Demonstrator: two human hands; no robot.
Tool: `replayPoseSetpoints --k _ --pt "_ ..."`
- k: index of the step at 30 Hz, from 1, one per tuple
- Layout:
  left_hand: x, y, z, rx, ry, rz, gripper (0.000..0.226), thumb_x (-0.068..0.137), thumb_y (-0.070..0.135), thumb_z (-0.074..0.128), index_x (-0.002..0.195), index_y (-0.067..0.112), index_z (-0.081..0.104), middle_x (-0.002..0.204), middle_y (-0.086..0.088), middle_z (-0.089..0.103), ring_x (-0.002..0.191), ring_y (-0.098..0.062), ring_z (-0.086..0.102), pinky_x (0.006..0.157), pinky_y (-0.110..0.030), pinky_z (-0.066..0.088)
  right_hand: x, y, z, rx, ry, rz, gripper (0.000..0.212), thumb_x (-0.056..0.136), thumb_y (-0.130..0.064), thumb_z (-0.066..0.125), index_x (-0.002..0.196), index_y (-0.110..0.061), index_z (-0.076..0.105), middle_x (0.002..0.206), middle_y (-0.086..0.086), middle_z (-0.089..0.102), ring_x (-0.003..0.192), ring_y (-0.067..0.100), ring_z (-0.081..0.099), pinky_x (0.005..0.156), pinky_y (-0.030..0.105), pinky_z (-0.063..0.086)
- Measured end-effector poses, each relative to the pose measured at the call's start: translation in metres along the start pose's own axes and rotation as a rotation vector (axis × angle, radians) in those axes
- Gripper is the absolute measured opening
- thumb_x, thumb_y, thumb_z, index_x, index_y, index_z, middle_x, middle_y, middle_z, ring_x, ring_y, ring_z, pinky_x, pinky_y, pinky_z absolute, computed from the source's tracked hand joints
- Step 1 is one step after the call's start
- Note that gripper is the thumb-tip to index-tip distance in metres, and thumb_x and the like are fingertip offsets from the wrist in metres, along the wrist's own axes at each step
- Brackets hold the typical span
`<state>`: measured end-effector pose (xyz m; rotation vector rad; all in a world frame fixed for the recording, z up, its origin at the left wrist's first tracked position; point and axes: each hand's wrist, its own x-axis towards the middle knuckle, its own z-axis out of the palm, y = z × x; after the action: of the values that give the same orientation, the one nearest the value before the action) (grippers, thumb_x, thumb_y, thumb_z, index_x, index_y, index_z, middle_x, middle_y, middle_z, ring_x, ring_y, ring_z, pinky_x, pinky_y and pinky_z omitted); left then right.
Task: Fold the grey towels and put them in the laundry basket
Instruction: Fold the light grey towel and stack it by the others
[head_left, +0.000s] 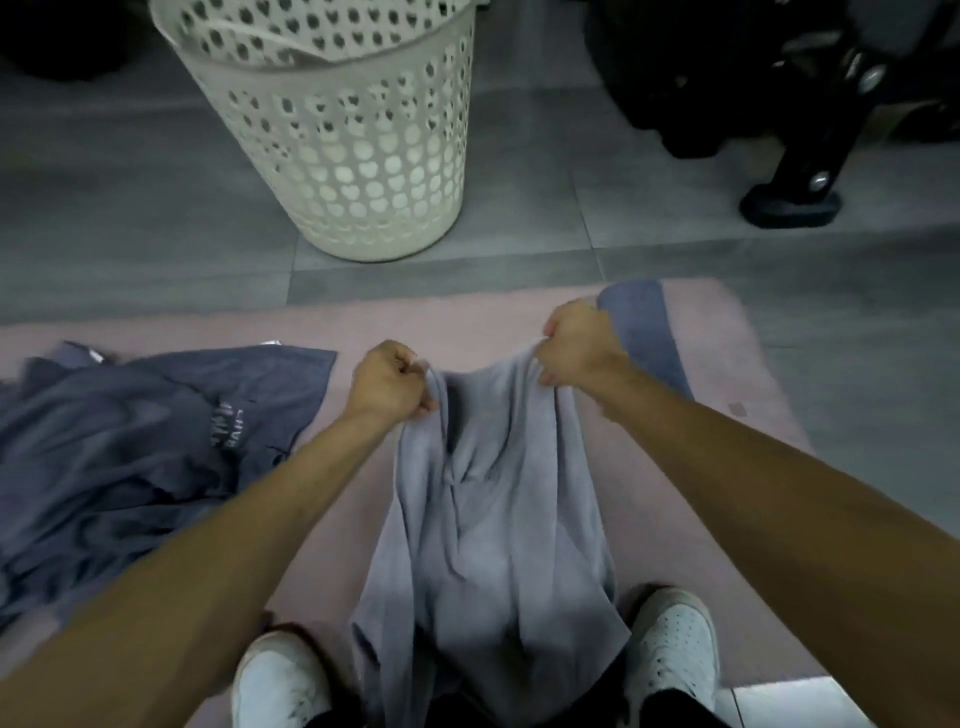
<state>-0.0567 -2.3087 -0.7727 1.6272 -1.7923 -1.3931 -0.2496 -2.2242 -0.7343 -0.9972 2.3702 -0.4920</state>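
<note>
While held up: grey towel (488, 499) hangs over the pink mat (322, 519), so it drapes straight for folding.
Left hand (387, 384): fingers curled, pinching one top corner.
Right hand (576, 343): pinching the other.
Laundry basket (337, 135): ahead, near.

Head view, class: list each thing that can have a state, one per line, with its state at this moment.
Light grey towel: unfolded, held up by its top edge, hanging between the shoes.
Left hand: grips the towel's top edge.
Right hand: grips the towel's top edge.
Dark grey towels: crumpled in a heap on the pink mat.
Folded towel: lying flat on the mat.
Laundry basket: upright on the floor.
</note>
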Motion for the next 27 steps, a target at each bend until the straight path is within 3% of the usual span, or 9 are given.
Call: replayPoseSetpoints --k 3,5,8,11,15,17,20,24,27 --pt "-0.040 0.053 -0.040 -0.045 0.054 0.061 0.025 0.094 0.006 0.056 0.071 0.014 0.048 0.066 -0.018 0.063 0.051 -0.024 0.064 0.047 -0.028 0.051 -0.042 -0.034 -0.049 0.041 0.031 -0.037 0.016 0.075 -0.010 0.058 0.085 -0.001 0.067 0.091 0.019 0.071 0.085 0.031 0.070 0.064 0.030 0.057" --pt "-0.073 0.084 -0.066 -0.059 0.075 0.117 0.026 0.096 0.005 0.052 0.071 0.013 0.050 0.067 -0.017 0.061 0.045 -0.022 0.062 0.046 -0.028 0.054 -0.077 -0.054 -0.080 0.100 0.041 -0.065 0.004 0.079 -0.009 0.059 0.078 -0.007 0.062 0.065 0.006 0.071 0.070 0.019 0.069 0.057 0.024 0.056" --pt "-0.119 0.118 -0.102 -0.068 0.114 0.232 0.025 0.094 0.002 0.055 0.071 0.010 0.057 0.062 -0.012 0.061 0.045 -0.016 0.063 0.059 -0.034 0.061 -0.134 -0.077 -0.115 0.147 -0.006 -0.099 0.018 0.084 -0.006 0.058 0.068 -0.012 0.055 0.037 -0.011 0.056 0.057 0.021 0.066 0.058 0.028 0.060" --pt "-0.160 0.132 -0.129 -0.001 0.125 0.341 0.019 0.083 -0.001 0.066 0.070 0.012 0.063 0.065 -0.010 0.069 0.068 -0.027 0.070 0.076 -0.046 0.060 -0.184 -0.084 -0.130 0.113 0.046 -0.130 0.008 0.076 0.002 0.057 0.076 -0.001 0.064 0.055 0.009 0.068 0.063 0.028 0.069 0.064 0.039 0.061" --pt "-0.216 0.138 -0.145 -0.092 0.278 0.494 0.018 0.088 -0.001 0.062 0.075 0.011 0.066 0.068 -0.009 0.068 0.059 -0.013 0.067 0.067 -0.029 0.060 -0.240 -0.067 -0.130 0.416 0.522 -0.376 0.010 0.088 -0.012 0.045 0.087 -0.009 0.054 0.078 0.010 0.066 0.076 0.027 0.063 0.067 0.037 0.053" --pt "-0.241 0.124 -0.144 -0.214 0.384 0.580 0.016 0.093 0.005 0.058 0.080 0.012 0.065 0.069 -0.009 0.068 0.057 -0.007 0.064 0.060 -0.024 0.056 -0.260 -0.057 -0.128 0.433 0.511 -0.403 0.008 0.093 -0.017 0.044 0.093 -0.010 0.049 0.085 0.010 0.063 0.077 0.027 0.059 0.065 0.040 0.051" --pt "-0.259 0.091 -0.133 0.141 0.181 0.537 0.028 0.091 0.004 0.055 0.065 0.016 0.058 0.060 -0.003 0.061 0.047 0.004 0.056 0.049 -0.015 0.044 -0.268 -0.041 -0.124 0.128 0.296 -0.218 0.007 0.091 -0.013 0.043 0.091 -0.009 0.049 0.100 0.018 0.062 0.084 0.034 0.058 0.070 0.042 0.053" --pt "-0.251 0.095 -0.139 0.000 0.327 0.516 0.018 0.096 0.019 0.051 0.082 0.012 0.060 0.068 -0.006 0.066 0.062 -0.018 0.064 0.059 -0.036 0.054 -0.270 -0.045 -0.133 0.411 0.534 -0.250 0.015 0.093 -0.019 0.037 0.100 -0.007 0.045 0.092 0.012 0.058 0.082 0.033 0.059 0.068 0.044 0.054" --pt "-0.252 0.095 -0.140 -0.073 0.267 0.408 0.021 0.098 0.017 0.050 0.078 0.012 0.056 0.058 -0.008 0.062 0.054 -0.024 0.062 0.060 -0.045 0.057 -0.270 -0.047 -0.135 0.434 0.453 -0.217 0.017 0.088 -0.021 0.040 0.099 -0.010 0.047 0.097 0.012 0.059 0.083 0.031 0.059 0.071 0.046 0.055"
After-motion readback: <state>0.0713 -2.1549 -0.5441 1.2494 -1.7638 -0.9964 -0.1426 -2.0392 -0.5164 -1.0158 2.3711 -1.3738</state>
